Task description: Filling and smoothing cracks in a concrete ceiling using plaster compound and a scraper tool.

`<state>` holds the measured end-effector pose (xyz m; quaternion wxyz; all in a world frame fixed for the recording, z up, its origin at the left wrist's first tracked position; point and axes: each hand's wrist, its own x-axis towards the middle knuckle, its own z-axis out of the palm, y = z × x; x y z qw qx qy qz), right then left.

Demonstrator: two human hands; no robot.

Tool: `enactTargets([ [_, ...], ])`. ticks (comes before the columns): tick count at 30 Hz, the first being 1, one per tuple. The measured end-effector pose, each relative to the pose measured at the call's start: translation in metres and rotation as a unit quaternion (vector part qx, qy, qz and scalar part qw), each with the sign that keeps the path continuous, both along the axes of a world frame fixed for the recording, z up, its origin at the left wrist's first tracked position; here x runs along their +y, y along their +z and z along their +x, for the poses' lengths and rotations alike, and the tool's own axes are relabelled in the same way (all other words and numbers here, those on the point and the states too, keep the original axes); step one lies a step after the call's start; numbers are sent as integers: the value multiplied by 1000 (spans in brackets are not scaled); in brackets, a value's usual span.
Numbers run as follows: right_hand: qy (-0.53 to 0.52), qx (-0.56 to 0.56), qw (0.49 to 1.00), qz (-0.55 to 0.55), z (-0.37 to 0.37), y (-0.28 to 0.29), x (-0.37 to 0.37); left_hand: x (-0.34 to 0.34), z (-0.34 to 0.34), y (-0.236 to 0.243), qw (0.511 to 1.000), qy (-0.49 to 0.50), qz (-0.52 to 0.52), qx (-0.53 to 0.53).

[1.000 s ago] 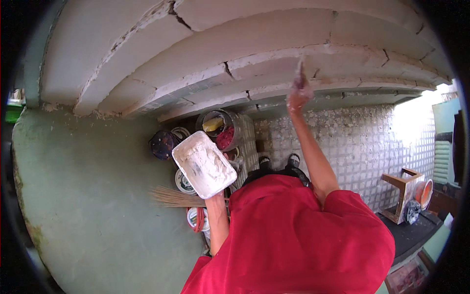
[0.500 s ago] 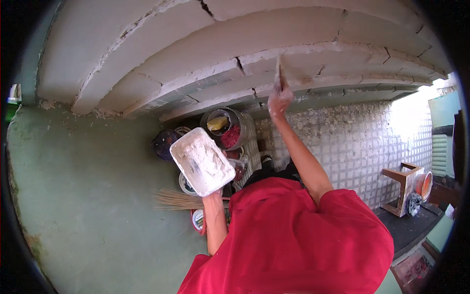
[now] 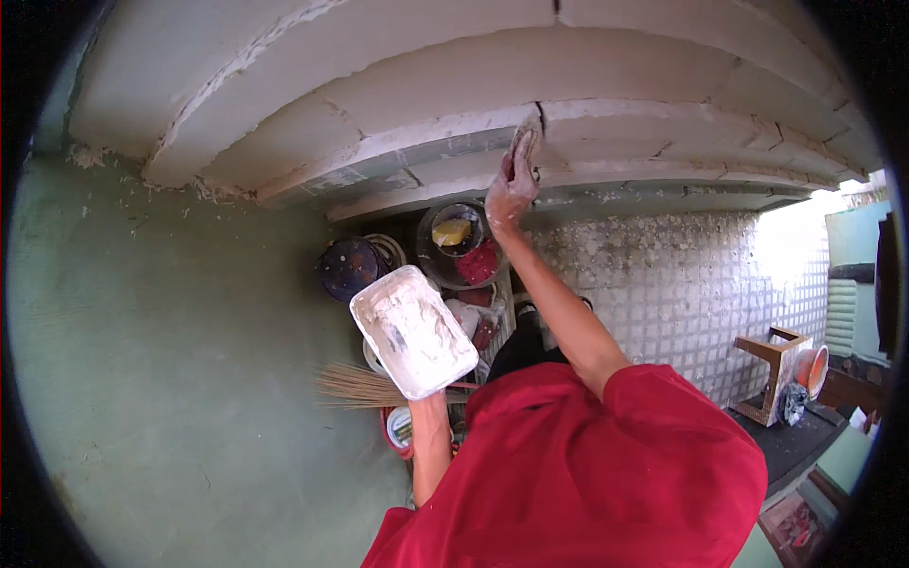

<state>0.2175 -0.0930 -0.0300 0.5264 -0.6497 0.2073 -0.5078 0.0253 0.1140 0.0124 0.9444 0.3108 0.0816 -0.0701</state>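
Observation:
My left hand point(image 3: 428, 401) holds up a white rectangular tub point(image 3: 439, 386) from beneath, its fingers mostly hidden by it. Wet off-white plaster point(image 3: 417, 327) coats the tub's inside. My right hand point(image 3: 509, 199), smeared with white, is raised and closed on a plaster-covered tool that looks like a putty knife point(image 3: 525, 142). Its blade is at the pale ceiling panels point(image 3: 436, 80), beside a dark gap point(image 3: 541, 115) between two sections of a white-coated ledge. Whether the blade touches the surface is hard to tell.
A green wall point(image 3: 208, 360) stands at left. Below are a basin point(image 3: 437, 270) with a yellow sponge point(image 3: 452, 232) and red cloth, a dark bucket point(image 3: 350, 268) and a stick broom point(image 3: 355, 386). At right, a wooden stool point(image 3: 772, 369) lies near an orange-lined bucket point(image 3: 812, 369).
My right hand has moved left in view, with the tool tilted against the ledge by the dark gap. The view has shifted; the tub sits slightly farther right and lower.

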Motion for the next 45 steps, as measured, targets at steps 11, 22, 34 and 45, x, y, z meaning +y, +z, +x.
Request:
enactTargets([
  [11, 151, -28, 982, -111, -6, -17, 78, 37, -1, 23, 997, 41, 38, 49],
  [22, 77, 35, 995, -44, -7, 3, 33, 25, 11, 6, 999, 21, 31, 21],
  [34, -24, 164, 986, -6, -30, -17, -36, -4, 18, 22, 994, -75, -74, -10],
  [45, 245, -11, 942, 231, -68, 25, -39, -59, 38, 12, 995, -86, -52, -4],
])
